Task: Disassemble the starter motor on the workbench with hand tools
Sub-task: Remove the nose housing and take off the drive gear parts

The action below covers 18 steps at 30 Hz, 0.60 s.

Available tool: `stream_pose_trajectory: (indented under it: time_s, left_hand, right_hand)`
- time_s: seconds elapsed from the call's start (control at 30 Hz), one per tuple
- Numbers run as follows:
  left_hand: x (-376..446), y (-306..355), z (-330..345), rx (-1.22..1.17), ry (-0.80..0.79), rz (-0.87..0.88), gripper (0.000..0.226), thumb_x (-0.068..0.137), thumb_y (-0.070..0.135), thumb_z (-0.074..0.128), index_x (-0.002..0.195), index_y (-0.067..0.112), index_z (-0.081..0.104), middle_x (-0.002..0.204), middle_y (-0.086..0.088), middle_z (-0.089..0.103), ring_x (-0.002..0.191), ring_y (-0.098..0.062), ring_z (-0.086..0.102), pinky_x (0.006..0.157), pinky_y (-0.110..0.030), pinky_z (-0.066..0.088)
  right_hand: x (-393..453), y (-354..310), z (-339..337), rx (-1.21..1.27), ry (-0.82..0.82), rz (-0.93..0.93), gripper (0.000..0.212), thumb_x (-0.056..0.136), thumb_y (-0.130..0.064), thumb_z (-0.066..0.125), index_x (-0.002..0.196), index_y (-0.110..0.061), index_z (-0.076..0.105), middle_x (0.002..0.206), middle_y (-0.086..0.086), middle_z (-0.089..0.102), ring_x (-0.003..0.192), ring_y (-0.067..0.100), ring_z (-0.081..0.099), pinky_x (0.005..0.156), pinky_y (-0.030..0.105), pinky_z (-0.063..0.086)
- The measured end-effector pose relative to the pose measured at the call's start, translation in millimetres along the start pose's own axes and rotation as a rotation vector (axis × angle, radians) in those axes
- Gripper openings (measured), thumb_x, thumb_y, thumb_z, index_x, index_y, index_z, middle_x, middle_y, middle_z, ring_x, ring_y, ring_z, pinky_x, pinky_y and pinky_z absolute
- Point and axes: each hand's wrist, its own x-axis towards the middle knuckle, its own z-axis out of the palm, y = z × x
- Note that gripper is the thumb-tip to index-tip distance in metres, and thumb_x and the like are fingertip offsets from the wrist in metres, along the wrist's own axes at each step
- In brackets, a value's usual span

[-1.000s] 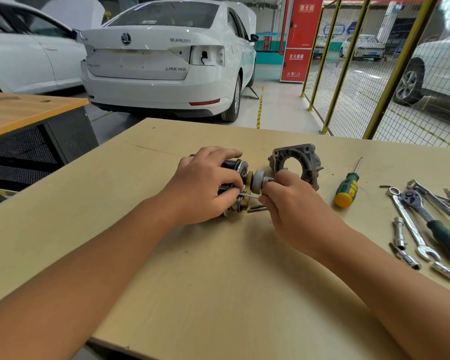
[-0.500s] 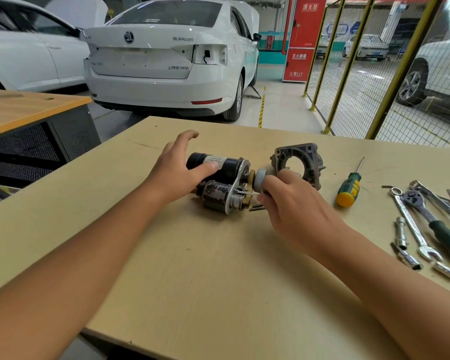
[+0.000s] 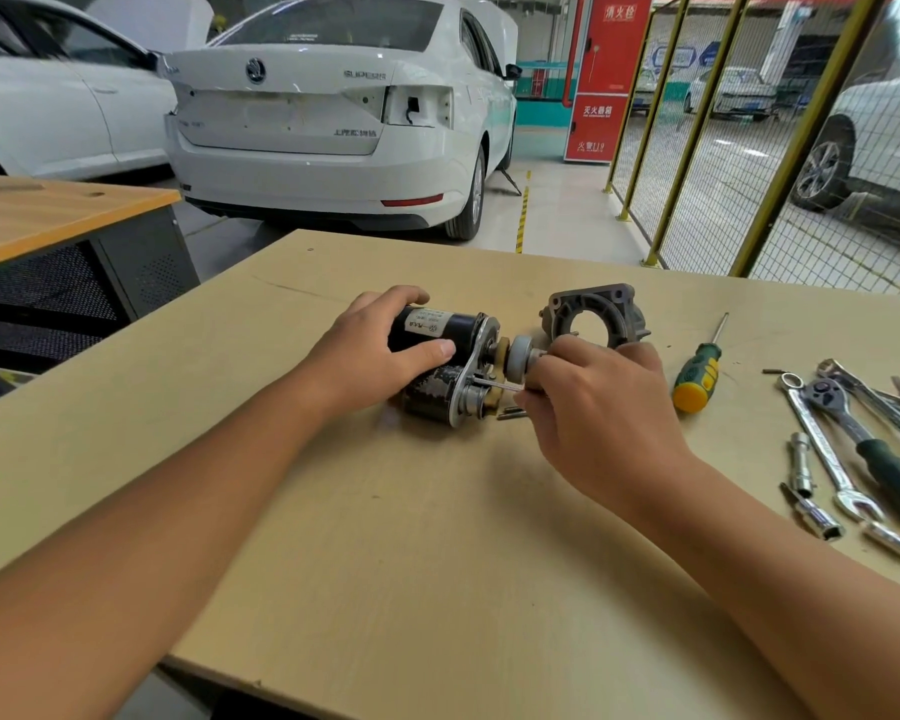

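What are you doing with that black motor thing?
A person is taking a starter motor apart on a workbench. The left hand grips its black body, while the right hand holds the grey gear end. The front housing is already off, lying just behind. A screwdriver and wrenches lie unused.

White sedan (image 3: 328, 122) with its tail lamp removed far beyond the hands, second white car (image 3: 48, 101) to its left, wooden-topped bench (image 3: 48, 210) far left of the left hand, red fire cabinet (image 3: 601, 75) and yellow mesh fence (image 3: 697, 148) beyond the right hand
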Motion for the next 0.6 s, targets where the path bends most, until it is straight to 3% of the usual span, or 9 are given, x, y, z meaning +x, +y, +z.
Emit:
stream_pose_trajectory:
  time_s: [0.13,0.27,0.37,0.47,0.6]
  left_hand:
    - [-1,1,0,0.011,0.016,0.016,0.065,0.081,0.066,0.067,0.139,0.041,0.051,0.126,0.008,0.051,0.114,-0.013,0.051,0.096,-0.032,0.043]
    - [-7,12,3,0.047,0.111,0.045,0.057,0.084,0.058,0.071,0.136,0.037,0.058,0.141,0.002,0.048,0.132,-0.022,0.044,0.108,-0.04,0.04]
    - [-16,30,4,0.07,0.185,0.271,0.037,0.08,0.047,0.067,0.116,0.036,0.071,0.153,0.001,0.044,0.142,-0.025,0.034,0.112,-0.045,0.034]
    - [-21,39,6,0.128,0.109,0.423,0.017,0.085,0.031,0.066,0.097,0.033,0.078,0.154,0.002,0.047,0.144,-0.026,0.035,0.109,-0.058,0.036]
    - [-24,39,4,0.268,0.06,0.48,0.018,0.089,0.033,0.062,0.097,0.034,0.078,0.155,0.001,0.046,0.145,-0.026,0.034,0.104,-0.055,0.037]
  right_hand:
    - [1,0,3,0.096,-0.037,-0.036,0.017,0.096,-0.029,0.062,0.096,-0.013,0.067,0.096,0.0,0.057,0.075,0.027,0.061,0.061,0.042,0.054]
    - [2,3,5,0.209,0.004,-0.072,0.015,0.096,-0.019,0.064,0.093,-0.005,0.068,0.092,0.007,0.052,0.071,0.031,0.055,0.059,0.041,0.052]
    - [2,1,2,0.256,0.094,-0.094,0.018,0.096,-0.014,0.061,0.084,-0.001,0.064,0.085,0.008,0.046,0.062,0.029,0.047,0.052,0.036,0.043]
    - [1,-3,1,0.235,0.083,-0.101,0.016,0.098,-0.01,0.058,0.085,-0.001,0.061,0.085,0.007,0.041,0.059,0.027,0.042,0.05,0.039,0.042]
    - [1,-5,2,0.203,0.036,-0.087,0.005,0.092,0.0,0.064,0.089,-0.001,0.06,0.086,0.005,0.037,0.059,0.028,0.041,0.05,0.039,0.041]
